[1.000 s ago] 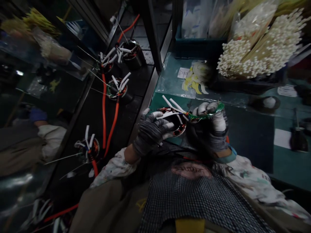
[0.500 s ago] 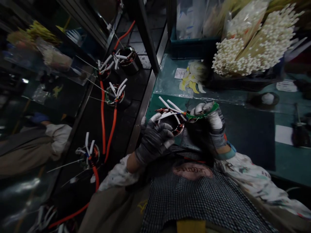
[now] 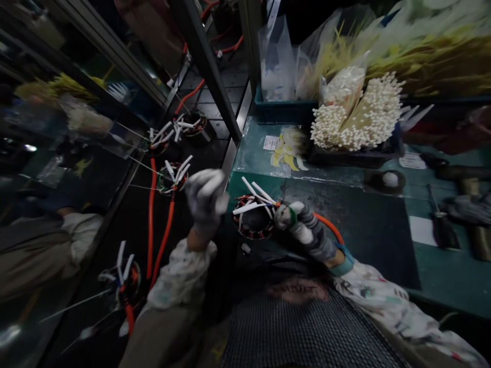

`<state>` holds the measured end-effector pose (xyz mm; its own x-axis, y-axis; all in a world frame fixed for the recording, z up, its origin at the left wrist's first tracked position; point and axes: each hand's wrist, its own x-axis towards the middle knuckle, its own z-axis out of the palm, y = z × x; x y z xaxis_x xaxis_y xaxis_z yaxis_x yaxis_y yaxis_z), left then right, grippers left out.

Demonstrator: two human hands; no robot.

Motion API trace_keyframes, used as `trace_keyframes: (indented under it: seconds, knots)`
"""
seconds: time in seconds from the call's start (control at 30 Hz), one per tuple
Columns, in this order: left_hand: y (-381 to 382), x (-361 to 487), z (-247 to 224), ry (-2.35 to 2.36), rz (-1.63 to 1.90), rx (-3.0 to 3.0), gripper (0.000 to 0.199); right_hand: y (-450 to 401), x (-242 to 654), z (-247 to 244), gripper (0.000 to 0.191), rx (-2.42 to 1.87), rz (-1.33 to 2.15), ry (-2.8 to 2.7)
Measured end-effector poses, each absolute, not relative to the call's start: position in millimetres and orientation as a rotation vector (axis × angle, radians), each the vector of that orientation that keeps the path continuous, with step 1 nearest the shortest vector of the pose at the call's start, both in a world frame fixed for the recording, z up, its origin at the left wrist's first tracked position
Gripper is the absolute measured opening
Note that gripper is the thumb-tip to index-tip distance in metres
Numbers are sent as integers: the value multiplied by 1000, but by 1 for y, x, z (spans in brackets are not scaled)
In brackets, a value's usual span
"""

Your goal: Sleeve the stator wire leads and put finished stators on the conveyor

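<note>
A motor stator, a ring with copper windings and white-sleeved leads, sits at the left edge of the green bench. My right hand, in a grey glove with whitish fingertips, is closed at the stator's right side, where its leads meet an orange cable. The cable comes out behind the hand. A bit of green shows among those fingers; what it belongs to is unclear. My left hand, gloved too, is raised between this stator and another stator on the dark track. Motion smears its fingers.
More stators with orange cables stand along the track at left, beside a metal post. At the back right are a blue bin and a bundle of white-tipped sticks. A screwdriver lies at right.
My left hand has left the stator and moved left toward the track. My right hand has come in closer to the stator's leads; the green curved piece is now mostly hidden. The view has shifted.
</note>
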<state>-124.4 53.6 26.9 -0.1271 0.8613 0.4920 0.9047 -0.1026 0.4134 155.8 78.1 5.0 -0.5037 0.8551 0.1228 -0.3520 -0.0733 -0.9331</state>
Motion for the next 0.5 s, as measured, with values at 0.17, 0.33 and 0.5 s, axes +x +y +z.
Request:
trace_keyframes:
  seconds: [0.17,0.33,0.5]
  knots:
    - [193,-97,27,-2535,-461,-2427,28,78,155,4,24,-568,1734,-1430]
    - [256,-56,11,-2565,-253,-2389,42,78,157,3,30,-593,1730,-1434]
    - [262,-67,6,-2678,-252,-2393,32,78,158,3,28,-609,1724,-1444]
